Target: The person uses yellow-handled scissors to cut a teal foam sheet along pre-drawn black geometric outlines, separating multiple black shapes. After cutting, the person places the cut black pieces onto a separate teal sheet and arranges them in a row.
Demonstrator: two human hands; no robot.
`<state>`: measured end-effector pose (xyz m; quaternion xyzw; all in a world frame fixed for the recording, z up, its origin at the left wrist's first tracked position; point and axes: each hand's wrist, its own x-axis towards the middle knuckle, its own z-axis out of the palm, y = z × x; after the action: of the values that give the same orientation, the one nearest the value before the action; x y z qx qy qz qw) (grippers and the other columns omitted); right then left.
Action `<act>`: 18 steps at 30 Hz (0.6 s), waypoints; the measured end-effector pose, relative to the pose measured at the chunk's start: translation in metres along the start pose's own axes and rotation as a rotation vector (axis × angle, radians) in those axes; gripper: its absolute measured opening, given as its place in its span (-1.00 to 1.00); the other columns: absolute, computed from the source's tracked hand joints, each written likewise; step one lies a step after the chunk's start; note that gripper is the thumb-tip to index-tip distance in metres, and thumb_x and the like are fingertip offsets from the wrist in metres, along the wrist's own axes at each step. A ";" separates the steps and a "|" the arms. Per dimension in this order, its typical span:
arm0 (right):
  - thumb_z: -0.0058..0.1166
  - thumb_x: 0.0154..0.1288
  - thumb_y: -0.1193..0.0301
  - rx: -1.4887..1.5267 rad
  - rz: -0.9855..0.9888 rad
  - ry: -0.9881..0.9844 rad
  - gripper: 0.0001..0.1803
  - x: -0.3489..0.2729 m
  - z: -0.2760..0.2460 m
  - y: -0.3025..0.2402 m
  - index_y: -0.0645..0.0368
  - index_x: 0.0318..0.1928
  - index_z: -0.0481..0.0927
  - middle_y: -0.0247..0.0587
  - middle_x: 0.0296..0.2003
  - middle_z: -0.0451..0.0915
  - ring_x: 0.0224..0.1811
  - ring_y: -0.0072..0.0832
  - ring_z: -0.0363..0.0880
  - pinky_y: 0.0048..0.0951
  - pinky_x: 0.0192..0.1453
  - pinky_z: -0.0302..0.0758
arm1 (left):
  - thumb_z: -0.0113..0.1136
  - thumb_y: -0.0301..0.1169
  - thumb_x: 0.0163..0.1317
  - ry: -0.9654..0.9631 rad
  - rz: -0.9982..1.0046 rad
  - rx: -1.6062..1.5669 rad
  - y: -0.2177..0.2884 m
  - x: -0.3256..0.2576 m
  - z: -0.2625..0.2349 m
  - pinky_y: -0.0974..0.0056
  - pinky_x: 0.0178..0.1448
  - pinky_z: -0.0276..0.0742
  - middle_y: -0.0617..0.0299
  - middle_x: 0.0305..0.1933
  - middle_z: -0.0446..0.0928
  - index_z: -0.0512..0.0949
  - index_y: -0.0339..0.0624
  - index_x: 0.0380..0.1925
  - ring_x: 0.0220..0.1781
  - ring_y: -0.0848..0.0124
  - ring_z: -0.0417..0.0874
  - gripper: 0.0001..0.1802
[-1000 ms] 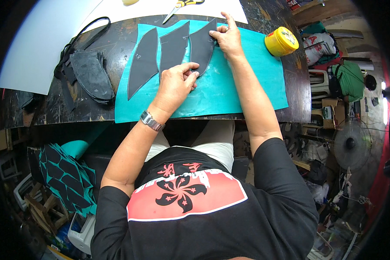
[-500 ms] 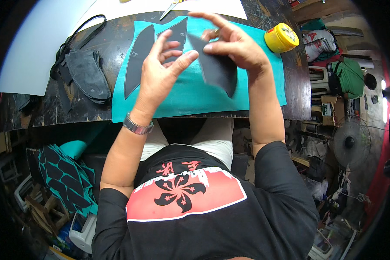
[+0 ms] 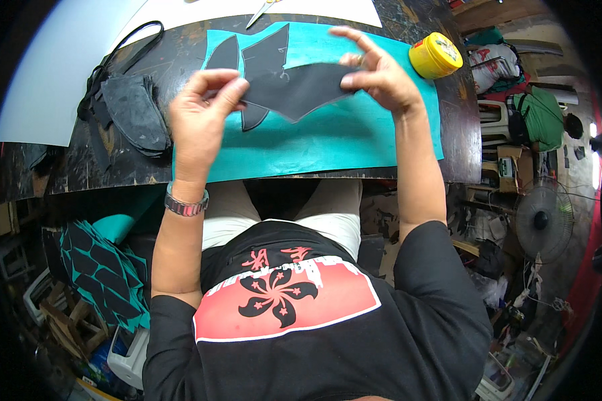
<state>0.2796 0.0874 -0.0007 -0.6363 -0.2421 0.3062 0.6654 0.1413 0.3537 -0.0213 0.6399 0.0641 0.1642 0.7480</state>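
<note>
A flat black cut panel [image 3: 301, 93] of leather-like sheet, with a pale edge and a chalk mark, is held up over a turquoise sheet [image 3: 301, 150]. My left hand [image 3: 204, 110] pinches its left end between thumb and fingers. At its right end my right hand [image 3: 384, 77] grips it with thumb and fingers, the others raised. Two similar black panels lie on the turquoise sheet behind: a curved one [image 3: 225, 55], partly hidden by my left hand, and an angular one [image 3: 267, 50], partly covered by the held panel.
Beyond the right hand stands a yellow lidded tub [image 3: 435, 56]. Scissors [image 3: 261, 12] lie at the table's far side. Dark curved pieces [image 3: 135, 117] and a black strap [image 3: 117, 50] rest on the left. Below the table hangs a pile of turquoise-edged black pieces [image 3: 104, 271].
The black panel, earlier upright in my right hand, is turned sideways. My left hand has moved left and down and taken its other end.
</note>
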 end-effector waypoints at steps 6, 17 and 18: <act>0.24 0.06 0.68 0.037 -0.094 0.429 -0.15 0.058 -0.040 0.031 0.11 0.39 0.24 -0.21 -0.22 0.59 -0.34 -0.54 0.59 -0.50 -0.27 0.57 | 0.27 -0.52 0.24 -0.218 -0.101 0.336 -0.025 -0.018 0.035 0.43 -0.32 0.57 0.22 -0.43 0.68 0.71 -0.22 -0.20 -0.40 0.58 0.68 -0.86; 0.31 0.03 0.62 -0.284 -0.033 0.533 -0.28 0.109 -0.044 0.082 0.24 0.27 0.40 -0.13 -0.22 0.62 -0.31 -0.49 0.62 -0.45 -0.30 0.56 | 0.26 -0.43 0.29 -0.215 -0.099 0.511 -0.040 -0.003 0.044 0.44 -0.36 0.58 0.23 -0.49 0.68 0.72 -0.26 -0.12 -0.46 0.58 0.68 -0.78; 0.30 0.02 0.62 -0.318 0.020 0.549 -0.30 0.109 -0.042 0.081 0.25 0.25 0.42 -0.05 -0.17 0.62 -0.26 -0.40 0.64 -0.38 -0.23 0.58 | 0.26 -0.43 0.29 -0.212 -0.107 0.502 -0.039 -0.003 0.044 0.44 -0.36 0.58 0.24 -0.48 0.68 0.72 -0.26 -0.11 -0.45 0.58 0.68 -0.78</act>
<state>0.3773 0.1357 -0.0919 -0.7936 -0.0920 0.0877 0.5951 0.1585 0.3062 -0.0525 0.8145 0.0577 0.0357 0.5761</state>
